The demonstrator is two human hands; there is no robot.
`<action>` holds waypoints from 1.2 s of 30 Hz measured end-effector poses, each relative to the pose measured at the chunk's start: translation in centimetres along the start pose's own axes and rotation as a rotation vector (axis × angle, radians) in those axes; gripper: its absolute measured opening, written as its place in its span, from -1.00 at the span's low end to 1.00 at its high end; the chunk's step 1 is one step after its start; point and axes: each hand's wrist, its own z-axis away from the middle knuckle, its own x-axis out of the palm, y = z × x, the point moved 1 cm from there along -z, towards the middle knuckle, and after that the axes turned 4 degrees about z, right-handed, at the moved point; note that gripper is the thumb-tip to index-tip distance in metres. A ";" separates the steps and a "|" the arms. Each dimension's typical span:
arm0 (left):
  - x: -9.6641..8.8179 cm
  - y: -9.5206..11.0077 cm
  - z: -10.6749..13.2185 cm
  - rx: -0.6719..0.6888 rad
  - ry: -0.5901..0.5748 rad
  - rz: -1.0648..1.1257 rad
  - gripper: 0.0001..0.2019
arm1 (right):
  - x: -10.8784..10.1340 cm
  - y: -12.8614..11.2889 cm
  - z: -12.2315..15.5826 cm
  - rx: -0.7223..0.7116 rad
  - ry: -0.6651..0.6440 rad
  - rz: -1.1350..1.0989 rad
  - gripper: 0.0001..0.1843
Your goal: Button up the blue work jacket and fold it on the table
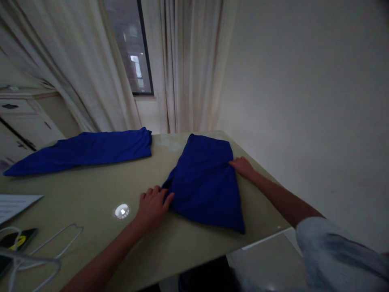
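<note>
Pinching right edge of near blue cloth [206,182] with right hand [243,167], clamped on fabric between thumb and fingertips. Touching left corner of same cloth with left hand [152,205], laying thumb over top, bending fingers at the edge; can't tell whether clamped there or just resting. Lying flat on right part of pale table [97,190], between both hands, narrower at far end, wider at near edge, with dark fold by left fingers. Wearing light sleeve [322,247] on right arm. Showing long, narrow second blue cloth [91,150] near far edge of table, left of first, apart from it. Showing also, at left: lined white sheet [15,206], looped white cable [68,249], dark flat item [30,236] with yellow mark, partly cut off. Behind, showing cream curtains [194,61], window [129,44], cabinet [59,111], plain wall [304,81].
</note>
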 end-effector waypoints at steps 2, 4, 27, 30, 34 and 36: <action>0.9 3.6 1.7 0.160 0.019 0.052 -0.43 | -2.2 1.4 -2.7 0.044 0.026 -0.007 -0.89; 1.6 5.8 2.1 0.221 0.060 0.105 -0.42 | -2.9 1.0 -3.5 0.066 0.063 -0.011 -0.79; 5.5 7.7 -0.5 0.144 0.121 0.424 -0.39 | 1.7 6.4 -7.9 0.016 -0.292 0.050 -0.47; 4.6 8.3 -0.7 0.119 0.150 0.519 -0.52 | 1.0 4.4 -9.2 -0.063 -0.276 -0.017 -0.48; 4.1 8.6 -1.2 0.132 0.174 0.692 -0.81 | 4.4 -5.6 -12.4 -0.131 -0.059 -0.238 -0.58; 4.1 8.3 -1.2 0.170 0.237 0.848 -0.94 | 8.8 -13.6 -13.7 -0.078 -0.159 -0.492 -0.70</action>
